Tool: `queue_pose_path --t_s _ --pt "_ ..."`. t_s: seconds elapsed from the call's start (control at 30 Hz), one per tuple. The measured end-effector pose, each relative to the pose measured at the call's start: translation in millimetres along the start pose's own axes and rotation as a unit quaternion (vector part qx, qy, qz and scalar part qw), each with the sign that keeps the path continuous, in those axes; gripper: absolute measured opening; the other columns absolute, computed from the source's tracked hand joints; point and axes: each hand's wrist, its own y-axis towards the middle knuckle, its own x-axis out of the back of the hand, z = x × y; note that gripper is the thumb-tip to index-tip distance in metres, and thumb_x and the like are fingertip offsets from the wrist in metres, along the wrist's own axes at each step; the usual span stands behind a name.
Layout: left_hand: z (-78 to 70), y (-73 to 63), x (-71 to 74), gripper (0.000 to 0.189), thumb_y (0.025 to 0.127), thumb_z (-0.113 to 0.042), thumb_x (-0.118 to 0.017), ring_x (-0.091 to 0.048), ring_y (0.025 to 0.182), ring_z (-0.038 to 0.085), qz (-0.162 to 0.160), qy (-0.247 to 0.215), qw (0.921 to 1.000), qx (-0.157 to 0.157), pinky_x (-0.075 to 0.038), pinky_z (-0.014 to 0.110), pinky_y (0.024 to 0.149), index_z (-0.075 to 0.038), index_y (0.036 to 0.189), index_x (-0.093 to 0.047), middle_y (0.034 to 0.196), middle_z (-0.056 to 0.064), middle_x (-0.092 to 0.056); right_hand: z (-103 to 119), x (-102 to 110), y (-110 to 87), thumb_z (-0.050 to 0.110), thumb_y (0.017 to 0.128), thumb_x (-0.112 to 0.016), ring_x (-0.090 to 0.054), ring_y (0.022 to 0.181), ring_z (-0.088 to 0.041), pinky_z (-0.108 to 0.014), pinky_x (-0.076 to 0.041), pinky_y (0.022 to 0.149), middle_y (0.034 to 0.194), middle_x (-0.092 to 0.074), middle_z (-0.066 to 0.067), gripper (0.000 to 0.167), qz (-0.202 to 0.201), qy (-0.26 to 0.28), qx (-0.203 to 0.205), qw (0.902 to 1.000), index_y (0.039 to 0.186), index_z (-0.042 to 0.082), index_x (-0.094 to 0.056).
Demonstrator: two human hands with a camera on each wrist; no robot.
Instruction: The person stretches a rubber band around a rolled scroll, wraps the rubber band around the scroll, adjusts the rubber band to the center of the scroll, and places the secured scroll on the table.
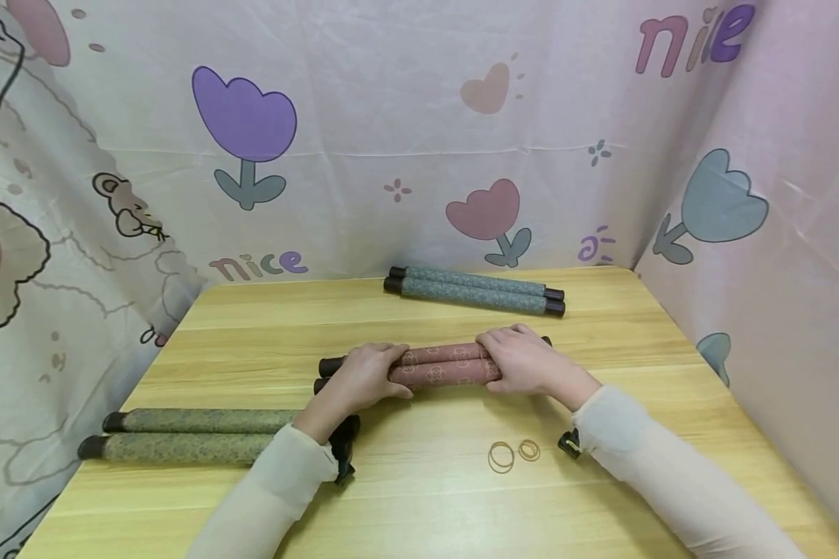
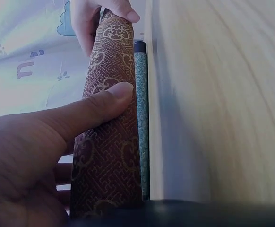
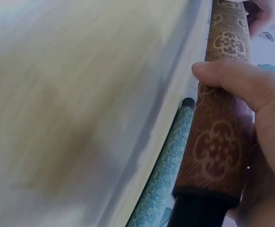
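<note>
Two red patterned rolls [image 1: 436, 374] were side by side at mid-frame, the left hand's [image 1: 369, 374] grip and the right hand's [image 1: 520, 361] both curled round them. On the table [image 1: 419, 489], tan bands [image 1: 513, 457] lay lower right, green rolls [image 1: 189, 449] lower left, blue-green rolls [image 1: 475, 296] upper centre.

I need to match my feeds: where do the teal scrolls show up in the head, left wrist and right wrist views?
Head: teal scrolls, upper middle, slightly right, beyond the patterned red scrolls.
Left wrist: one teal scroll, upright strip right of centre, dark end up.
Right wrist: one teal scroll, lower middle, slanting, dark end up.
Shared landmark: patterned red scrolls, immediately left of the teal in left wrist, right of it in right wrist.
</note>
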Motion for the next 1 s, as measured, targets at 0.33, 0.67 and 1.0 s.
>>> queue_pose_path --t_s 0.33,0.67,1.0 --pt "0.9 -1.0 -0.2 0.08 0.074 -0.043 -0.085 -0.061 0.11 0.034 -0.012 0.008 0.9999 -0.007 -0.046 0.052 0.095 -0.005 0.138 -0.056 0.125 0.014 -0.063 2.6 -3.5 7.1 0.052 0.072 -0.079 -0.059 0.109 -0.029 -0.047 -0.039 0.098 0.117 -0.063 -0.011 0.078 -0.011 -0.037 0.018 0.9991 0.127 0.002 -0.055" --pt "3.6 -2.6 -0.2 0.081 0.072 -0.042 -0.086 -0.059 0.113 0.036 -0.015 0.013 0.9997 -0.011 -0.045 0.055 0.095 -0.005 0.138 -0.056 0.126 0.014 -0.062 4.8 -8.1 10.5 0.052 0.071 -0.078 -0.06 0.108 -0.03 -0.047 -0.043 0.098 0.117 -0.063 -0.013 0.08 -0.023 -0.038 0.051 0.9977 0.127 0.001 -0.055" --pt "1.4 -1.7 -1.0 0.081 0.073 -0.042 -0.085 -0.059 0.113 0.034 -0.017 -0.007 0.9997 -0.015 -0.045 0.052 0.097 -0.005 0.139 -0.055 0.126 0.014 -0.063 8.1 -6.5 13.2 0.052 0.073 -0.077 -0.06 0.108 -0.028 -0.046 -0.044 0.097 0.116 -0.063 -0.01 0.075 -0.044 -0.018 0.048 0.9977 0.126 0.003 -0.056"
